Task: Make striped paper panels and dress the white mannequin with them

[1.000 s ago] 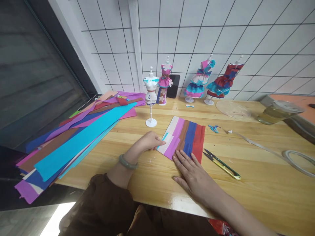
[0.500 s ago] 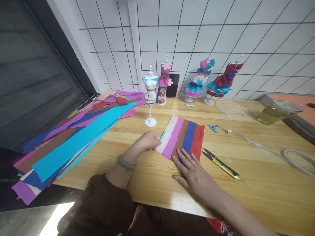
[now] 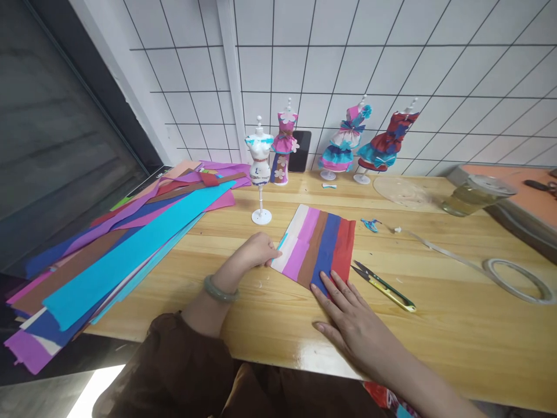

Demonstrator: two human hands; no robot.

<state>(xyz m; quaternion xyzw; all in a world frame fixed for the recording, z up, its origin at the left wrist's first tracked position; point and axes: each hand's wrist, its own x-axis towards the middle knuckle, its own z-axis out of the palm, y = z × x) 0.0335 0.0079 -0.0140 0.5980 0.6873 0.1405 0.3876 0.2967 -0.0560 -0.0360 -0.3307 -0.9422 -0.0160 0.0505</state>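
Note:
A striped crepe-paper sheet lies flat on the wooden table, with white, violet, brown, blue and red bands and a bit of turquoise at its left edge. My left hand is closed, thumb and finger pinching the sheet's near left corner; a bangle is on that wrist. Flat across the near edge of the blue and red bands rests my right hand, fingers stretched out. Thread snips lie right of the sheet. Behind it stands a small white dress form with turquoise paper at the chest.
Crepe-paper strips are heaped at the left, overhanging the table edge. Along the wall stand three dressed forms and a dark phone. At the right are a tape roll with its end pulled out and a cup of liquid.
My right hand has slid rightward over the sheet, from the brown band to the blue and red ones. My left hand keeps its pinch at the corner. The view has shifted slightly.

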